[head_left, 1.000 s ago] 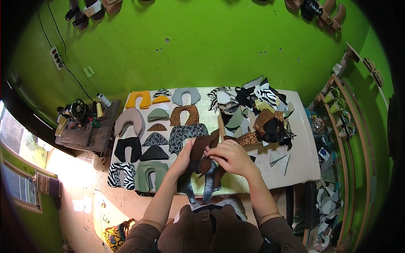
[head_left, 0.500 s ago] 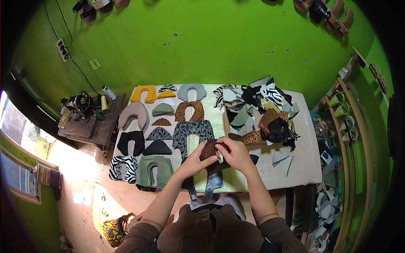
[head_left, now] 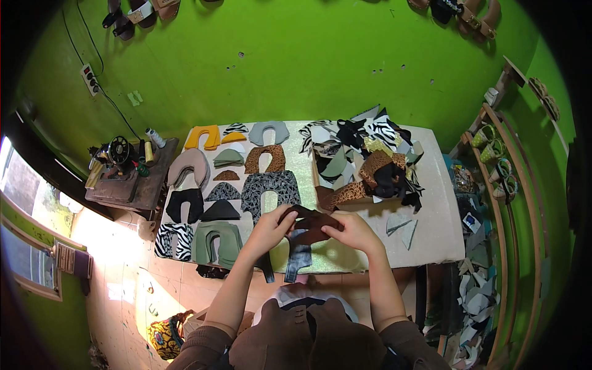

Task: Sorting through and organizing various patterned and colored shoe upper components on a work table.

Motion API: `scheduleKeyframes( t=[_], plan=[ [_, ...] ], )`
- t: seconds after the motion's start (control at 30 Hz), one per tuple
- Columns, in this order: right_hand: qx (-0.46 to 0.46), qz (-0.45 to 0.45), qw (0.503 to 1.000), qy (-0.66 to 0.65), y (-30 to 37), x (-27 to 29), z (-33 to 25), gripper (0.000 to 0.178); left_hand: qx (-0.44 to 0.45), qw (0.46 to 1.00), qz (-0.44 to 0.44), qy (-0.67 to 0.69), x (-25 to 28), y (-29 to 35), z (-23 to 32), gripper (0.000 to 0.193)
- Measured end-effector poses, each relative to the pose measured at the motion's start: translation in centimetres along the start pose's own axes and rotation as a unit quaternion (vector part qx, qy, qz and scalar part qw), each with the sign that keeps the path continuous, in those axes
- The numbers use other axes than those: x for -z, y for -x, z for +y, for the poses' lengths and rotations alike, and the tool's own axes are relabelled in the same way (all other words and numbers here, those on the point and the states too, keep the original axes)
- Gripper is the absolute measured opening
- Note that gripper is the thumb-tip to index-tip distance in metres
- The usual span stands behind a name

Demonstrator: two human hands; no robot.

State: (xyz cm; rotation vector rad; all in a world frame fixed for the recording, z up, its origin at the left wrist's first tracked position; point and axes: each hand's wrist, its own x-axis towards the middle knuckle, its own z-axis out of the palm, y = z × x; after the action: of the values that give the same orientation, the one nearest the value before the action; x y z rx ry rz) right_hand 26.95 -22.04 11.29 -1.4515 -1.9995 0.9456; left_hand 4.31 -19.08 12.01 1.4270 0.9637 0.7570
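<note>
My left hand (head_left: 269, 230) and my right hand (head_left: 350, 232) both grip a dark brown cut piece of material (head_left: 311, 221) just above the near middle of the table (head_left: 431, 234). A dark blue-grey strip (head_left: 298, 258) lies under the brown piece and hangs toward the table's front edge. Left of my hands lie rows of horseshoe-shaped cut pieces: a grey patterned one (head_left: 270, 188), a green one (head_left: 217, 240), a zebra-striped one (head_left: 171, 239), a black one (head_left: 184, 205).
A heap of mixed fabric scraps (head_left: 367, 160) covers the table's far right. Two pale offcuts (head_left: 399, 224) lie right of my hands. A sewing machine (head_left: 117, 153) stands on a small side table at the left. Shelves (head_left: 502, 185) with scraps line the right.
The camera view shifted slightly. Both hands stay on the brown piece and have turned and spread it; it now lies flatter between the hands.
</note>
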Motion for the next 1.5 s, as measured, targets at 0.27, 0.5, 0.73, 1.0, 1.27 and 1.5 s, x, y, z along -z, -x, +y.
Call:
scheduleKeyframes(
  t=[0.27, 0.5, 0.73, 1.0, 1.27, 1.5],
  plan=[
    [0.187, 0.124, 0.969, 0.101, 3.0, -1.3, -1.7, 0.056, -0.146, 0.922, -0.043, -0.356, -4.4, 2.3, 1.0, 0.018],
    [0.015, -0.053, 0.989, -0.137, 3.3, -2.8, 0.6, 0.033, -0.068, 0.957, 0.005, -0.281, -3.5, 4.0, 0.8, 0.021],
    [-0.064, -0.059, 0.891, -0.446, -0.5, -7.0, 1.4, 0.027, 0.032, 0.994, 0.092, 0.048, 1.0, 3.2, -3.0, 0.020],
    [-0.153, 0.118, 0.806, -0.559, -12.8, -13.3, 2.3, 0.025, 0.183, 0.932, 0.121, 0.287, 9.3, -2.7, -8.0, 0.026],
    [-0.155, 0.212, 0.870, -0.417, -26.8, -13.5, 5.8, 0.034, 0.149, 0.943, 0.170, 0.243, 15.5, -14.7, -12.0, 0.025],
    [-0.206, 0.245, 0.912, -0.257, -33.5, -12.9, 6.4, 0.039, 0.132, 0.964, 0.231, 0.002, 17.9, -21.7, -16.8, 0.040]
  ],
)
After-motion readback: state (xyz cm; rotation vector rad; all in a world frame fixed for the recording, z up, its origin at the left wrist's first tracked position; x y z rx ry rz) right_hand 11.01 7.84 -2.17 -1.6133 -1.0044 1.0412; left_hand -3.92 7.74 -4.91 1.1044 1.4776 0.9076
